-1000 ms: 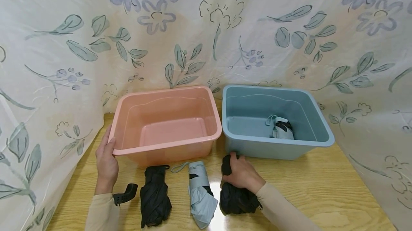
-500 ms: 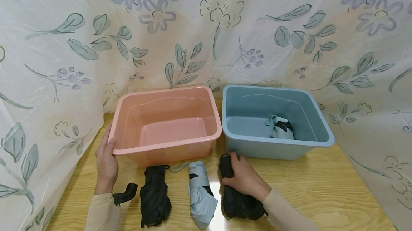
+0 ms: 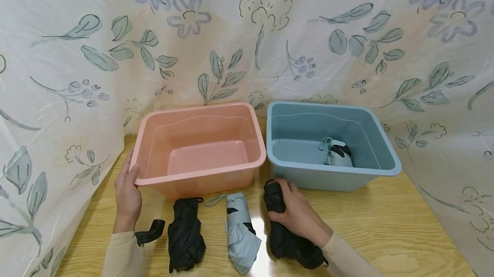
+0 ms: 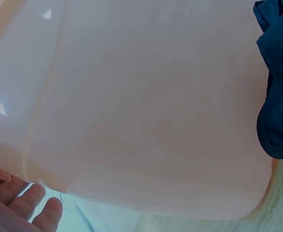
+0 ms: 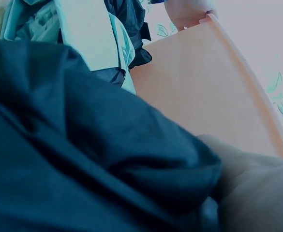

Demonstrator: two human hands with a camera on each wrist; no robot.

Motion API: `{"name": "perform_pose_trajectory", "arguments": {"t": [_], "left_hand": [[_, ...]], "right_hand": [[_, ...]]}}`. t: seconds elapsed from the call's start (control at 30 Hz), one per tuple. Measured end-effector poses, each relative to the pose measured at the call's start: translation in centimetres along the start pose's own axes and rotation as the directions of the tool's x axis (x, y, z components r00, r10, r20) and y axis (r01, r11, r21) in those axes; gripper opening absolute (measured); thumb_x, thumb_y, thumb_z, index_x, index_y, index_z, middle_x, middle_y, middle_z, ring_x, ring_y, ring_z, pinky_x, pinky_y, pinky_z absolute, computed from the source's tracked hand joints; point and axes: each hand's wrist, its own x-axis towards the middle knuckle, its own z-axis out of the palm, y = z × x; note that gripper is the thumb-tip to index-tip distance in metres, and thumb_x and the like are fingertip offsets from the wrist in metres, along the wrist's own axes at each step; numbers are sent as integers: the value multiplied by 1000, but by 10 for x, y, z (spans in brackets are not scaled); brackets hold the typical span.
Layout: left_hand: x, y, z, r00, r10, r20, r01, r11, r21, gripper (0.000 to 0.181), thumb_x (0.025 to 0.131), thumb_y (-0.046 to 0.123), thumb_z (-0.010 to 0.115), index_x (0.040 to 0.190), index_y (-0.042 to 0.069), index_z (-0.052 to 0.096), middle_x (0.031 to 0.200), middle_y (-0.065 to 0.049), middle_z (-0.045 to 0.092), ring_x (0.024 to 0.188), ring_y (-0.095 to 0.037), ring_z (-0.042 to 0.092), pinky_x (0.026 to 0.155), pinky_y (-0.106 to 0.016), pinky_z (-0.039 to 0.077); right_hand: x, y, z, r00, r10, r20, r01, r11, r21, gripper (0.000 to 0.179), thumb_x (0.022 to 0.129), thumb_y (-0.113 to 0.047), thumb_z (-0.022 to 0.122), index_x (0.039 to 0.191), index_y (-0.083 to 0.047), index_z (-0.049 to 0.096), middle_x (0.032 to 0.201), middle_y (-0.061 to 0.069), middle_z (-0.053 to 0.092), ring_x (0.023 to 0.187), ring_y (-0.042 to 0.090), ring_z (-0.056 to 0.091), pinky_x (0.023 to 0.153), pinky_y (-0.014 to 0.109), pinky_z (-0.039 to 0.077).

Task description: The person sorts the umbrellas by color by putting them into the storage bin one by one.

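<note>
My right hand (image 3: 299,215) grips a folded black umbrella (image 3: 287,238) around its upper part, just in front of the blue tub (image 3: 328,179). Dark folds of this umbrella (image 5: 83,135) fill much of the right wrist view. My left hand (image 3: 128,195) holds the front left corner of the pink tub (image 3: 208,181), thumb at the rim and fingers along the outer side. In the left wrist view its fingers (image 4: 32,203) show beside the tub wall (image 4: 146,111). A light blue umbrella (image 3: 240,230) and another black umbrella (image 3: 186,234) lie between my hands.
Inside the blue tub lies a light blue and black umbrella (image 3: 339,155) with a wrist loop. Both tubs stand side by side on the wooden table (image 3: 390,221), against a floral curtain (image 3: 231,32). A black camera mount (image 3: 150,233) juts from my left wrist.
My right hand has shifted slightly right and toward me with the black umbrella, whose lower end has swung right. My left hand and the tubs stay in place.
</note>
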Motion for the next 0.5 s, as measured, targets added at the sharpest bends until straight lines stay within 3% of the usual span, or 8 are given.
{"name": "perform_pose_trajectory", "arguments": {"t": [0.5], "left_hand": [[0, 1, 0, 1000, -1, 0, 1, 1000, -7, 49, 111, 24, 33, 159, 22, 36, 163, -5, 33, 146, -24, 34, 103, -12, 37]], "right_hand": [[-15, -13, -11, 977, -155, -147, 153, 988, -24, 86, 79, -21, 89, 150, -16, 40, 128, 9, 51, 104, 24, 58, 84, 44, 54]]}}
